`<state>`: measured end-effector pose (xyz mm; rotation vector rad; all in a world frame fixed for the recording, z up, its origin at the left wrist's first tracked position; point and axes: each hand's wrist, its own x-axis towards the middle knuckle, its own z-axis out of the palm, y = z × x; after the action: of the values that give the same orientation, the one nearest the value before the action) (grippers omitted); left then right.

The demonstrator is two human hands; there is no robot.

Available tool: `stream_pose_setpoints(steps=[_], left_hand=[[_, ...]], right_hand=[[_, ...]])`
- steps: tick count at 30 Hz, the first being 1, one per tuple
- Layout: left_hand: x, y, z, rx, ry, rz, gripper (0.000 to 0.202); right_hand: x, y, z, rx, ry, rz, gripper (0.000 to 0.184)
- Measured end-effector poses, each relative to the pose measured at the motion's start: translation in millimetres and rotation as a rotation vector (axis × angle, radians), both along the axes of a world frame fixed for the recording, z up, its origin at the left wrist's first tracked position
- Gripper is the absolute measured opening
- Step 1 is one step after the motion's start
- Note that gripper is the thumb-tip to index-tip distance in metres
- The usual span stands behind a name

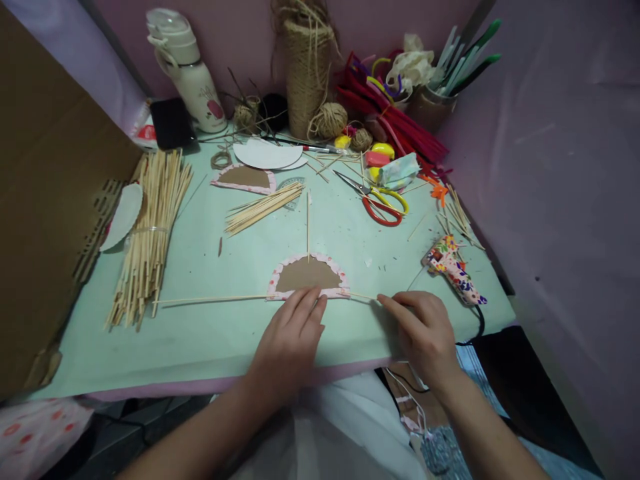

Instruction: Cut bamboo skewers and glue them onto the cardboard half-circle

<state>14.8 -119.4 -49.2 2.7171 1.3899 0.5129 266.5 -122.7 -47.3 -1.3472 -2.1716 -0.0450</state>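
Note:
A brown cardboard half-circle with a pink patterned rim [306, 275] lies near the front of the pale green table cover [210, 333]. A long thin wooden stick [210, 299] lies along its straight edge, and a second stick [308, 223] runs up from its top. My left hand [290, 340] lies flat with fingers stretched out, pressing on the half-circle's lower edge and the stick. My right hand [423, 330] pinches the right end of the long stick with fingertips closed.
A big bundle of sticks [150, 233] lies at left beside a cardboard box [45, 200]. A smaller stick bundle [263, 208], another half-circle [245, 179], scissors [377, 200], a patterned glue gun [453, 267], twine, pipe cleaners and a bottle [187, 67] fill the back.

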Motion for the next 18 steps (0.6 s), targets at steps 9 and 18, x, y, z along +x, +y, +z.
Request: stream_pose_setpoints(steps=[9,18], left_hand=[[4.8,-0.9,2.2,0.011,0.049,0.03,0.04],[6.9,0.1,3.5,0.019,0.051,0.049,0.043]], right_hand=[[4.1,3.2,-12.3,0.009,0.066,-0.013,0.037],[6.9,2.4,-18.6,-0.007,0.065,-0.032,0.04]])
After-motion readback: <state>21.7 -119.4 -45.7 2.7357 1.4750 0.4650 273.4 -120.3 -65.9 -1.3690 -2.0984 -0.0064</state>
